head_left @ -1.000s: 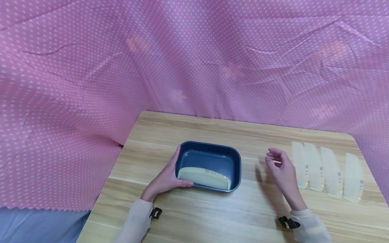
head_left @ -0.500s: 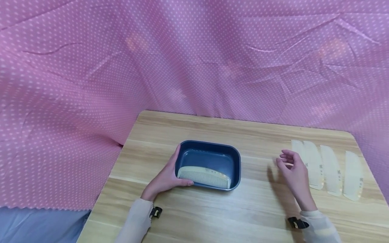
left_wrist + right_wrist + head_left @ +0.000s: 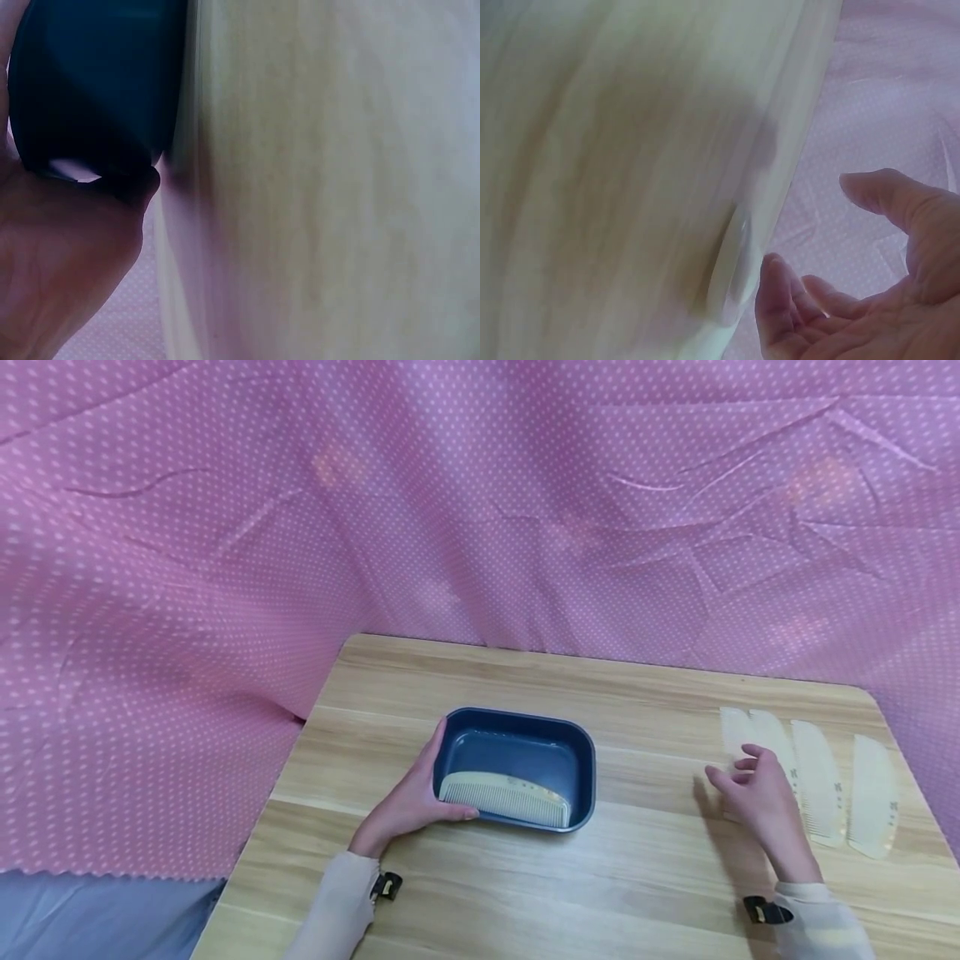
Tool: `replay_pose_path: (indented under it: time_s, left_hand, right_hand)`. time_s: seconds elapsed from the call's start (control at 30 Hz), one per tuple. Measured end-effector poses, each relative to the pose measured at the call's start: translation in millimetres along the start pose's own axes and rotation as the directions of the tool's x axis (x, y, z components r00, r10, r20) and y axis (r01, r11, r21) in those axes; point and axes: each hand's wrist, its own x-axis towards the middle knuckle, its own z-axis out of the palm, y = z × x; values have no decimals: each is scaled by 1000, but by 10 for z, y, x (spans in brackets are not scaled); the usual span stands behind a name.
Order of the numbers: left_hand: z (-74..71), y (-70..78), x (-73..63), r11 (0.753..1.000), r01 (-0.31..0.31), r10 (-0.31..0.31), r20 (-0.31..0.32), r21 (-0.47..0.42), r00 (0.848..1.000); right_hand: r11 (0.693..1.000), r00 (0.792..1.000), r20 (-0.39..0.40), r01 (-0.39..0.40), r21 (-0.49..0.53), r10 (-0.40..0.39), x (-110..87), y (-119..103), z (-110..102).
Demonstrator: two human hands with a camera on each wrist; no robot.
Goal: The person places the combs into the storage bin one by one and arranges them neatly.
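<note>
The right hand (image 3: 768,802) has moved rightward over the pale combs (image 3: 819,781), which lie lengthwise toward the tabletop's (image 3: 585,885) far edge, its thumb spread from bent fingers. The left hand (image 3: 408,797) grips the round-cornered blue tray (image 3: 517,752) (nearer the left edge); inside, one comb (image 3: 506,797) runs crosswise, teeth facing near.

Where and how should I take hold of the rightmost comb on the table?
I'd pinch the rightmost comb midway along its curved back, coming from its right. It lies flat with that back facing bare wooden table, while its straight edge faces the neighbouring comb.
</note>
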Motion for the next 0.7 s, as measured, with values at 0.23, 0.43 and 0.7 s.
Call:
replay_pose_path:
  time_s: [0.23,0.43,0.7]
  left_hand:
    - [2,-11,-2,1000,-1,1,-4,-6,1000]
    - [7,-9,-6,1000,5,-5,-3,-3,1000]
    - [-1,-29,-6,1000,3,-3,0,-15,1000]
  right_hand:
    - [992,995,-60,-85,-95,79,38,61,-27]
    - [985,992,-61,-114,-130,106,58,82,-31]
    - [978,991,-22,-134,-159,132,98,132,-55]
